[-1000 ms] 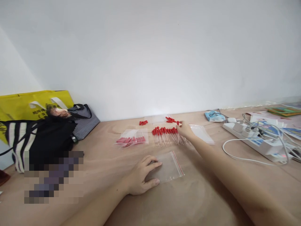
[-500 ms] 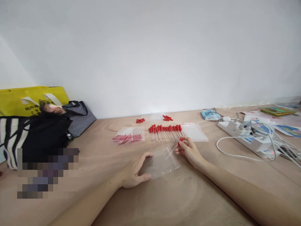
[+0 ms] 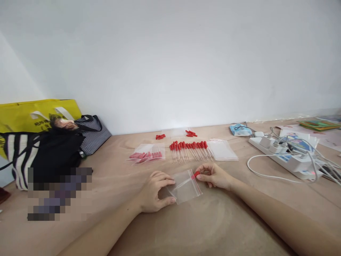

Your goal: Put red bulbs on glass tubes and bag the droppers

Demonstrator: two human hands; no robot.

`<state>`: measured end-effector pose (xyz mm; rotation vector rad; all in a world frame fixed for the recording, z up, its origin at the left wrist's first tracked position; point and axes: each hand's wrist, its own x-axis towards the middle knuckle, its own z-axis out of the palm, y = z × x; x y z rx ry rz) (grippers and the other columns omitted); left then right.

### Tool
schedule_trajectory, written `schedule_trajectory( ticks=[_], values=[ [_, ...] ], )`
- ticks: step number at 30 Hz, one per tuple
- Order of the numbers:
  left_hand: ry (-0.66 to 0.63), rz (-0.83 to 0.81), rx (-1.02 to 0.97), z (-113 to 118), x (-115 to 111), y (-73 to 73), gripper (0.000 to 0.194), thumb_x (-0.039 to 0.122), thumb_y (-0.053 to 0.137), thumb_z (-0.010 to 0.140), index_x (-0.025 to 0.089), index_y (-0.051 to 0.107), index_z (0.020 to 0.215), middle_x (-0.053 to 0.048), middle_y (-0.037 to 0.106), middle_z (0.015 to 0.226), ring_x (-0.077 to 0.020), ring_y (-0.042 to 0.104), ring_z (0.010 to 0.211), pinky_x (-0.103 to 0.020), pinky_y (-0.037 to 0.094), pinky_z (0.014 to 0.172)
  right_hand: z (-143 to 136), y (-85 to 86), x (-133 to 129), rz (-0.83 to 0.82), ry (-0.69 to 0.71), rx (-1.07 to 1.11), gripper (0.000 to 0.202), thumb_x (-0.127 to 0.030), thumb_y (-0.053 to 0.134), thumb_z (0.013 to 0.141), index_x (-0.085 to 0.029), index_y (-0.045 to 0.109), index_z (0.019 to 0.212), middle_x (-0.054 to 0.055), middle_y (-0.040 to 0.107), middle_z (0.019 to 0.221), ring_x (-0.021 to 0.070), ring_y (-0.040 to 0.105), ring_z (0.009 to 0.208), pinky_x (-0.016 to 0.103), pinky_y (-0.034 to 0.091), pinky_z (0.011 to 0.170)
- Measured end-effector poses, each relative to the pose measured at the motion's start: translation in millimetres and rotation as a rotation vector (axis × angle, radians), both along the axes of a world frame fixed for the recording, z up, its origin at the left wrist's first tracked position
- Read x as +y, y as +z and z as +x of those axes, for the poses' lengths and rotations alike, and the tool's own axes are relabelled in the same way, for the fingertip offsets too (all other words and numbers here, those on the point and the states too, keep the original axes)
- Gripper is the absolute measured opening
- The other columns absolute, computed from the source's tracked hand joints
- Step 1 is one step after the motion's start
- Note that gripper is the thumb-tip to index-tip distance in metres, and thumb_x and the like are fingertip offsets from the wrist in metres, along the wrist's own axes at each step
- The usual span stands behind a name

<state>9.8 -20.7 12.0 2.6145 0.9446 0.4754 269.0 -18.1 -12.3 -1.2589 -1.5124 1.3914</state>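
A clear zip bag [image 3: 183, 192] with a red seal line lies on the table before me. At its left end my left hand [image 3: 157, 192] holds it, with thumb and fingertips apart on its edges. From the right, my right hand [image 3: 213, 176] pinches a dropper by its red bulb [image 3: 196, 174]. The dropper's clear tube reaches into the bag and the bulb is at the mouth. Behind the bag, several red-bulbed droppers [image 3: 189, 146] lie in a row, bulbs toward the wall. Filled bags of droppers [image 3: 146, 155] lie left of the row.
Flat zip bags [image 3: 223, 150] lie right of the row. Loose red bulbs [image 3: 160, 136] and more red bulbs [image 3: 191, 133] are near the wall. A power strip [image 3: 282, 158] with looping cables and a blue mask [image 3: 240, 129] are at right. Bags, including a black bag [image 3: 53, 153], stand left.
My right hand has moved left and nearer to me, sliding the dropper's tube deeper into the bag. My left hand stays at the bag, its fingers slightly more curled.
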Motion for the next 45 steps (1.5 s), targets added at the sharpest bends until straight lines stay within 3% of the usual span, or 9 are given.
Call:
schedule_trajectory(
  ticks=[7, 16, 25, 27, 30, 32, 35, 39, 45],
  values=[
    [-0.031, -0.103, 0.083, -3, 3, -4.0, 0.041, 0.040, 0.042, 0.085, 0.027, 0.042, 0.123, -0.002, 0.045, 0.129, -0.0210, 0.035, 0.122, -0.048, 0.016, 0.103, 2, -9.2, 5, 0.087, -0.055, 0.001, 0.035, -0.045, 0.068, 0.058, -0.016, 0.059, 0.075, -0.003, 0.055, 0.059, 0.0036, 0.038, 0.040, 0.017, 0.031, 0.037],
    [-0.010, -0.107, 0.134, 4, 2, -3.1, 0.043, 0.035, 0.044, 0.084, 0.025, 0.040, 0.125, -0.003, 0.042, 0.130, -0.0202, 0.031, 0.124, -0.048, 0.015, 0.104, -3, -16.5, 5, 0.442, 0.116, -0.316, 0.025, -0.045, 0.066, 0.063, -0.024, 0.070, 0.076, 0.002, 0.052, 0.084, 0.0107, 0.049, 0.068, 0.022, 0.041, 0.061],
    [-0.032, -0.075, 0.090, 3, 3, -4.5, 0.038, 0.036, 0.038, 0.087, 0.026, 0.041, 0.124, -0.002, 0.042, 0.131, -0.0199, 0.030, 0.125, -0.048, 0.016, 0.104, 13, 1.4, 6, 0.539, 0.395, -0.423, 0.025, -0.037, 0.056, 0.074, -0.028, 0.066, 0.095, 0.004, 0.053, 0.099, 0.0138, 0.052, 0.084, 0.026, 0.042, 0.074],
    [0.012, -0.003, 0.018, -2, 2, -7.0, 0.033, 0.033, 0.037, 0.088, 0.025, 0.048, 0.118, -0.003, 0.046, 0.128, -0.0201, 0.032, 0.123, -0.047, 0.017, 0.104, 21, 0.3, 11, 0.520, 0.328, -0.380, 0.025, -0.037, 0.058, 0.072, -0.025, 0.067, 0.091, 0.003, 0.057, 0.095, 0.0138, 0.054, 0.079, 0.024, 0.043, 0.068],
    [0.072, 0.086, -0.081, -14, -2, -11.7, 0.028, 0.030, 0.039, 0.086, 0.023, 0.057, 0.106, -0.004, 0.053, 0.119, -0.0205, 0.039, 0.118, -0.044, 0.026, 0.101, 35, -3.0, 29, 0.495, -0.017, -0.447, 0.021, -0.035, 0.056, 0.072, -0.020, 0.068, 0.077, 0.002, 0.062, 0.076, 0.0134, 0.053, 0.065, 0.023, 0.042, 0.060],
    [0.071, 0.071, -0.074, -23, -6, -13.9, 0.027, 0.031, 0.042, 0.084, 0.023, 0.058, 0.104, -0.005, 0.053, 0.118, -0.0210, 0.042, 0.115, -0.040, 0.034, 0.097, 44, -3.0, 49, 0.455, -0.276, -0.578, 0.020, -0.032, 0.053, 0.073, -0.018, 0.067, 0.072, 0.002, 0.062, 0.067, 0.0133, 0.053, 0.059, 0.023, 0.041, 0.058],
    [0.060, -0.011, -0.015, -29, -10, -14.2, 0.033, 0.034, 0.046, 0.083, 0.024, 0.053, 0.113, -0.005, 0.050, 0.122, -0.0214, 0.044, 0.113, -0.039, 0.038, 0.095, 51, 0.4, 82, 0.381, -0.480, -0.765, 0.020, -0.029, 0.052, 0.073, -0.018, 0.066, 0.082, 0.002, 0.063, 0.071, 0.0140, 0.055, 0.064, 0.023, 0.040, 0.062],
    [0.043, -0.070, 0.008, -27, -9, -10.5, 0.037, 0.035, 0.046, 0.082, 0.025, 0.050, 0.117, -0.005, 0.049, 0.125, -0.0221, 0.041, 0.117, -0.042, 0.033, 0.098, 47, 1.6, 117, 0.361, -0.573, -0.807, 0.031, -0.035, 0.052, 0.073, -0.016, 0.064, 0.095, 0.009, 0.059, 0.094, 0.0184, 0.056, 0.082, 0.027, 0.040, 0.071],
    [0.045, -0.101, 0.006, -24, -7, -7.6, 0.036, 0.037, 0.047, 0.082, 0.025, 0.051, 0.117, -0.005, 0.049, 0.125, -0.0226, 0.041, 0.117, -0.044, 0.032, 0.098, 36, -3.7, 135, 0.350, -0.600, -0.781, 0.021, -0.032, 0.056, 0.069, -0.018, 0.066, 0.081, 0.009, 0.052, 0.102, 0.0166, 0.056, 0.083, 0.026, 0.040, 0.074]
  ],
)
